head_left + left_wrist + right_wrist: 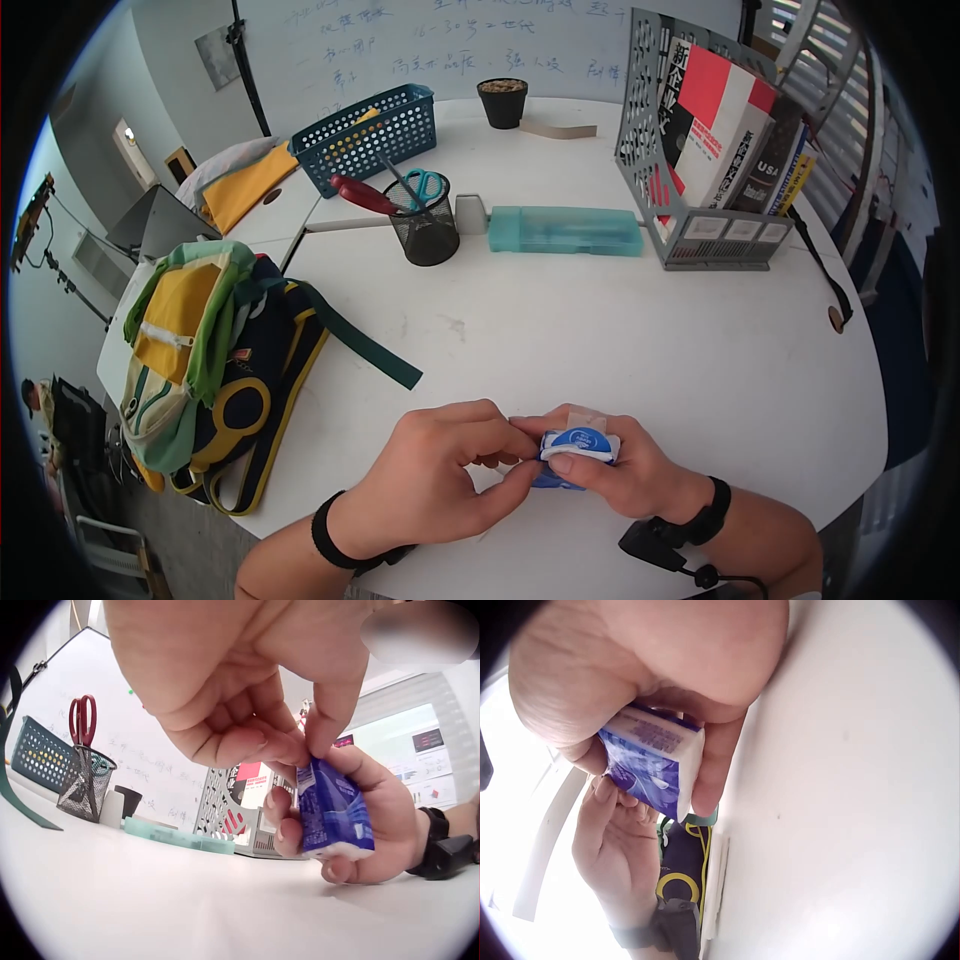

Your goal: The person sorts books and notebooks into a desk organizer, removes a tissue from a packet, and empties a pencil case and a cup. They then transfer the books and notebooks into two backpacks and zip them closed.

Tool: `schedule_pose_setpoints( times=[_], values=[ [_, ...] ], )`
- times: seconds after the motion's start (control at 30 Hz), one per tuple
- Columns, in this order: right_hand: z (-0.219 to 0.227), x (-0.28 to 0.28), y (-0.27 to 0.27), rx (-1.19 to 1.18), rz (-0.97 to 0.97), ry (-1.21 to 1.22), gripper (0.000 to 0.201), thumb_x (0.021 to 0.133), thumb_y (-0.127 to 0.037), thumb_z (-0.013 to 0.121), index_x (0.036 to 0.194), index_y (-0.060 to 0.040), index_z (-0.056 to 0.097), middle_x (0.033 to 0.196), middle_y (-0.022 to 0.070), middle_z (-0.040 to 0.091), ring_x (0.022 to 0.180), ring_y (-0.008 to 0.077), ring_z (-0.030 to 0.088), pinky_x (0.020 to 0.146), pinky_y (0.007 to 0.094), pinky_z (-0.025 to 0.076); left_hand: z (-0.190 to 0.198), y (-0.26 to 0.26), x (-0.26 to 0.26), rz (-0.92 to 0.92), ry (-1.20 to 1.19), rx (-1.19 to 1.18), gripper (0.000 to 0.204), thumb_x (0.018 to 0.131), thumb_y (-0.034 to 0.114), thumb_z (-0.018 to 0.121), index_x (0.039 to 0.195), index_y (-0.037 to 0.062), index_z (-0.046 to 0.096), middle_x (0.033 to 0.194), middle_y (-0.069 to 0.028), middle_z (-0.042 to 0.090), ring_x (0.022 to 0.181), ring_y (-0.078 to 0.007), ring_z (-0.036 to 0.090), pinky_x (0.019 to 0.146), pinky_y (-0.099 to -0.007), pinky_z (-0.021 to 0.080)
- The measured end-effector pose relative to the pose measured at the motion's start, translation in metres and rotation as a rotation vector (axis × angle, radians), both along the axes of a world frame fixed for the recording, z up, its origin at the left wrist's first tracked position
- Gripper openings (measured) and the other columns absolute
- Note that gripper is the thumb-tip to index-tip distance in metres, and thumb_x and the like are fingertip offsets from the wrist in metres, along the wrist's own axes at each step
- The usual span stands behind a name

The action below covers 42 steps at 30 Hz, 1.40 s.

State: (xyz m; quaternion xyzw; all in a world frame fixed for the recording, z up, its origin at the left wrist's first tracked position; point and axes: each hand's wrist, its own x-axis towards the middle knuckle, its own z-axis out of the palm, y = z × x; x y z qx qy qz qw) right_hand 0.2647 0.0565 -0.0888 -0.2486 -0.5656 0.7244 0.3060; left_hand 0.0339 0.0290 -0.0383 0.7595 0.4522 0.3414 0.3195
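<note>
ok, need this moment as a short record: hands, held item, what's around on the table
held_item: blue-and-white packet, over the white table
right hand: grips the packet
left hand: pinches the packet's end
table_left: backpack, one strap stretched toward the middle
table_middle_back: mesh cup holding red-handled scissors and teal scissors; teal case to its right
table_right_back: gray rack with books
far_edge: blue basket, dark pot

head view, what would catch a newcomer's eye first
Likely the blue tissue packet, gripped in the right hand while the left hand pinches its end, low in view. Then the green-and-yellow backpack at left and the red-and-white book in the gray rack at right.
</note>
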Motion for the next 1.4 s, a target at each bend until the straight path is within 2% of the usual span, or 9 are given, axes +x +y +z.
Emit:
schedule_pose_setpoints(
  times=[0.13,0.33,0.57,0.67,0.73,0.87,0.93,1.2,1.4],
  values=[
    [-0.009,-0.004,-0.001,0.144,-0.096,0.028,0.024,0.108,-0.016,0.065,0.123,0.0030,0.069,0.110,0.0073,0.064,0.115,0.0153,0.064,0.104,0.0313,0.048,-0.003,0.000,0.003,0.054,0.002,0.028,0.008,0.080,0.002,0.083,0.087,0.0022,0.079,0.080,-0.0077,0.073,0.066,-0.0166,0.069,0.061,-0.0277,0.054],
    [-0.004,-0.006,-0.002,0.195,-0.150,-0.070,0.025,0.106,-0.012,0.067,0.125,0.0038,0.071,0.102,0.0070,0.065,0.099,0.0143,0.064,0.091,0.0289,0.050,-0.005,0.000,0.005,0.073,0.051,0.080,0.006,0.077,0.002,0.081,0.083,0.0026,0.078,0.077,-0.0076,0.072,0.064,-0.0179,0.067,0.059,-0.0291,0.052],
    [-0.004,-0.005,-0.004,0.319,-0.223,-0.150,0.035,0.101,-0.012,0.073,0.133,0.0012,0.072,0.108,0.0103,0.073,0.093,0.0131,0.066,0.083,0.0270,0.052,-0.004,-0.002,0.008,0.087,0.057,0.166,0.009,0.072,0.000,0.079,0.079,0.0030,0.076,0.073,-0.0071,0.069,0.062,-0.0191,0.065,0.056,-0.0297,0.050],
    [-0.006,-0.004,-0.004,0.314,-0.263,-0.214,0.030,0.097,-0.011,0.076,0.125,0.0006,0.077,0.103,0.0112,0.076,0.088,0.0135,0.068,0.078,0.0285,0.054,-0.006,-0.002,0.009,0.090,0.072,0.225,0.009,0.070,-0.001,0.079,0.078,0.0033,0.076,0.072,-0.0067,0.067,0.062,-0.0196,0.064,0.055,-0.0304,0.049],
    [-0.002,-0.008,-0.006,0.433,-0.358,-0.216,0.023,0.095,-0.010,0.077,0.114,0.0023,0.079,0.097,0.0106,0.076,0.085,0.0141,0.070,0.076,0.0295,0.056,-0.008,-0.001,0.009,0.092,0.077,0.257,0.010,0.070,-0.001,0.079,0.078,0.0035,0.075,0.072,-0.0066,0.066,0.062,-0.0197,0.064,0.054,-0.0308,0.048],
    [0.000,-0.005,-0.007,0.448,-0.336,-0.307,0.022,0.094,-0.009,0.077,0.113,0.0024,0.078,0.098,0.0108,0.076,0.086,0.0146,0.071,0.077,0.0294,0.057,-0.011,0.001,0.009,0.084,0.083,0.257,0.011,0.069,-0.001,0.080,0.079,0.0038,0.075,0.073,-0.0066,0.066,0.063,-0.0197,0.063,0.054,-0.0308,0.048],
    [-0.004,-0.007,-0.007,0.331,-0.394,-0.282,0.024,0.094,-0.008,0.077,0.116,0.0006,0.078,0.101,0.0106,0.076,0.086,0.0154,0.071,0.077,0.0290,0.057,-0.012,0.002,0.009,0.065,0.076,0.271,0.011,0.069,-0.001,0.080,0.078,0.0040,0.075,0.073,-0.0066,0.067,0.063,-0.0197,0.064,0.054,-0.0305,0.048],
    [0.000,-0.005,-0.004,0.413,-0.351,-0.259,0.032,0.093,-0.004,0.074,0.125,-0.0020,0.076,0.109,0.0103,0.072,0.095,0.0172,0.071,0.084,0.0295,0.057,-0.007,0.004,0.006,0.109,0.022,0.005,0.014,0.082,0.002,0.082,0.084,0.0025,0.068,0.077,-0.0045,0.071,0.070,-0.0122,0.067,0.066,-0.0271,0.054],
    [-0.001,-0.006,-0.008,0.513,-0.352,-0.286,0.038,0.089,-0.002,0.074,0.127,-0.0027,0.077,0.110,0.0108,0.071,0.094,0.0217,0.072,0.083,0.0314,0.058,-0.014,0.004,0.010,0.115,-0.107,-0.079,0.018,0.081,-0.002,0.080,0.089,0.0012,0.063,0.080,-0.0056,0.072,0.073,-0.0134,0.067,0.073,-0.0279,0.056]
  ],
)
